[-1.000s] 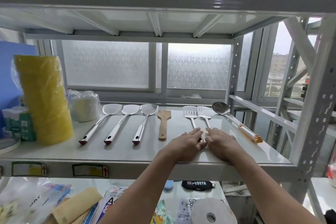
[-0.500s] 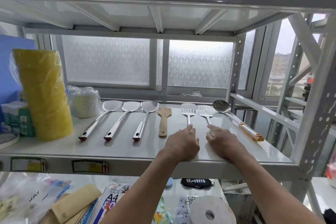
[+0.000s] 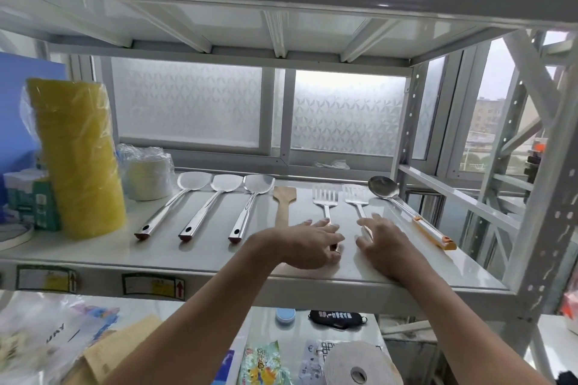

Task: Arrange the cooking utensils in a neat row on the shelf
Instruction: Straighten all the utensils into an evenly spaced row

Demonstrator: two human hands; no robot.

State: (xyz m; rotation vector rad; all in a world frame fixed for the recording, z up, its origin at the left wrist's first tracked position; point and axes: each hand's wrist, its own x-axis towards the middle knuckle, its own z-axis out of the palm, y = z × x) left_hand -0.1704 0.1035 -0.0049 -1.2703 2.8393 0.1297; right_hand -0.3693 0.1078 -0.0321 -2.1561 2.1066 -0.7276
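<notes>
Head view: spacing two slotted turners on the shelf (image 3: 93,255)
Left hand (image 3: 308,242) and right hand (image 3: 386,242) lie flat, fingers spread, on the handles of the left turner (image 3: 325,197) and right turner (image 3: 355,197); stiff, light, likely slippery steel, so nudge at the handles, not grasped

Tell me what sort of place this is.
Probably a storage or utility corner by a window, not a working kitchen: a metal rack shelf with bolt-hole posts, wrapped yellow stack and packaged goods beside the laid-out spatulas, frosted window behind.
</notes>
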